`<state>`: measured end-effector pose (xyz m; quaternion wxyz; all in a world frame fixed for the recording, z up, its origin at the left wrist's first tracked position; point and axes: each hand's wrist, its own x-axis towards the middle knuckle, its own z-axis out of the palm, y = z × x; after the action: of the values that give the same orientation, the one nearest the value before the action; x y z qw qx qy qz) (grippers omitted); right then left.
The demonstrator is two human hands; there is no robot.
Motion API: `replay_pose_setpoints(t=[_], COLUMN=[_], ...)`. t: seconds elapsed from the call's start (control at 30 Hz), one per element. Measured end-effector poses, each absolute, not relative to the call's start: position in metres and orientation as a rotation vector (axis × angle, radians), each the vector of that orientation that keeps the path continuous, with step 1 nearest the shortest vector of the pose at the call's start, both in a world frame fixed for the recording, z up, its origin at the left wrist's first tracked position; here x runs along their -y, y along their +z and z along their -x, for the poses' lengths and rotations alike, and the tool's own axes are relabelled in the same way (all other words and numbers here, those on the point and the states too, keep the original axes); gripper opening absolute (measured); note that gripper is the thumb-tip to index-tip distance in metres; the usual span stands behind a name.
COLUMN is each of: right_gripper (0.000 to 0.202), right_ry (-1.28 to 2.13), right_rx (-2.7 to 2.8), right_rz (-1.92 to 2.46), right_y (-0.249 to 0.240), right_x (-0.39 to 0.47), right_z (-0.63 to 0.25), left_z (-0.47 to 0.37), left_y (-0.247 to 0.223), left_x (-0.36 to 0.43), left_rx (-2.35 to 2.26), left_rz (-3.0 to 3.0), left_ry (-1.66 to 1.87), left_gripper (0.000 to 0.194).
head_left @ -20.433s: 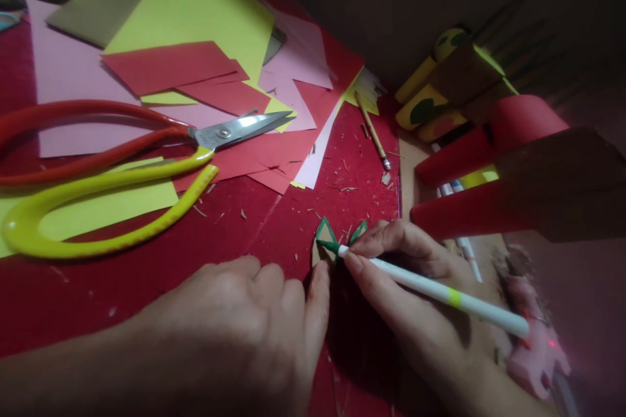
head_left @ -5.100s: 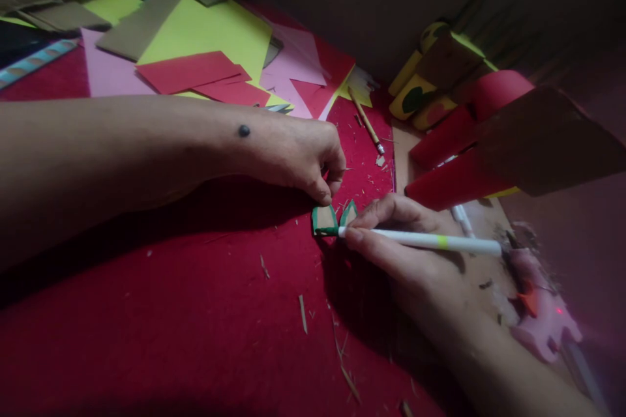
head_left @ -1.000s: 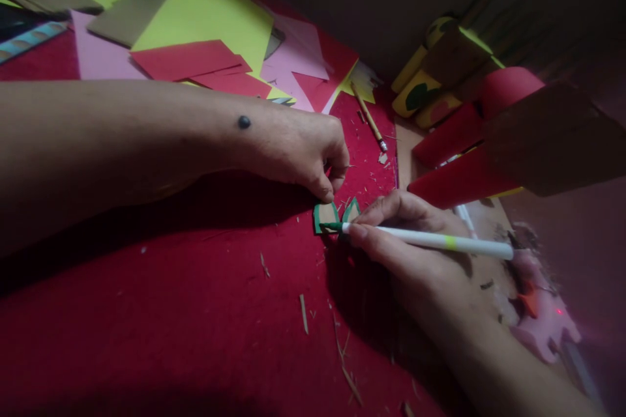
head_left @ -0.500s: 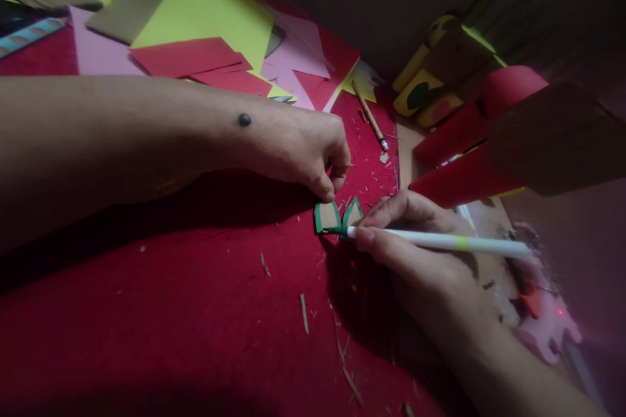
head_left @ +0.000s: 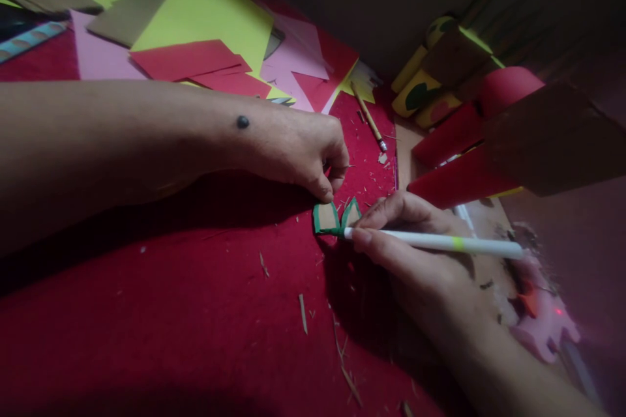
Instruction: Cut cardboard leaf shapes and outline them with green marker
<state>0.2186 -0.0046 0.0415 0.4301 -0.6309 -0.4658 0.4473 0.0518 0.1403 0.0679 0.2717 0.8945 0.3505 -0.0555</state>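
Note:
A small cardboard piece (head_left: pixel 327 216) with a green-coloured border lies flat on the red cloth (head_left: pixel 195 313). My left hand (head_left: pixel 317 156) has its fingers curled, and the thumb presses on the top edge of that piece. In my right hand (head_left: pixel 415 247) is a white felt-tip pen (head_left: pixel 435 241) with a green tip, held between thumb and fingers. Its tip touches the lower edge of the piece. Just to the right lies a second green-edged cardboard piece (head_left: pixel 351 213), partly hidden by my right fingers.
A pencil (head_left: pixel 369 116) lies beyond my hands. Yellow paper (head_left: pixel 210 19), red paper (head_left: pixel 190 58) and pink paper (head_left: pixel 105 49) are spread at the back left. Red paper rolls (head_left: pixel 460 172) and a cardboard panel (head_left: pixel 557 137) stand at the right. Thin cardboard scraps (head_left: pixel 303 313) litter the cloth.
The felt-tip pen in my right hand has shifted very slightly to the left along the piece's lower edge. My left hand keeps its place on the piece.

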Motion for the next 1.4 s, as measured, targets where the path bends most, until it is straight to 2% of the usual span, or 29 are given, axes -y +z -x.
replay_pose_setpoints(t=[0.5,0.67,0.83,1.0,1.17,1.27,1.4], right_gripper=[0.019,0.017,0.016,0.017,0.018,0.018,0.019], right_ry=[0.977,0.96,0.999,1.016,1.054,1.053,1.032], right_rx=[1.05,1.034,0.996,0.96,0.929,0.93,0.935], right_rz=[1.333,1.343,1.361,1.397,1.41,1.404,1.333], right_y=[0.033,0.029,0.026,0.023,0.025,0.024,0.02], right_x=[0.005,0.004,0.005,0.004,0.0,0.0,-0.001], right_z=[-0.22,-0.221,-0.223,-0.223,-0.222,-0.224,-0.226], left_z=[-0.048,-0.035,-0.03,-0.029,-0.026,-0.022,-0.019], left_y=[0.068,0.065,0.075,0.072,0.058,0.053,0.056], left_x=[-0.14,-0.144,-0.136,-0.14,-0.153,-0.158,-0.159], left_rx=[-0.971,-1.091,-1.292,-1.26,-1.177,-1.099,-0.997], left_rz=[-2.251,-1.958,-1.756,-1.675,-1.994,-2.039,-2.136], left_ry=[-0.13,0.204,0.431,0.372,0.26,0.253,0.169], left_gripper=[0.02,0.031,0.025,0.024,0.028,0.023,0.036])
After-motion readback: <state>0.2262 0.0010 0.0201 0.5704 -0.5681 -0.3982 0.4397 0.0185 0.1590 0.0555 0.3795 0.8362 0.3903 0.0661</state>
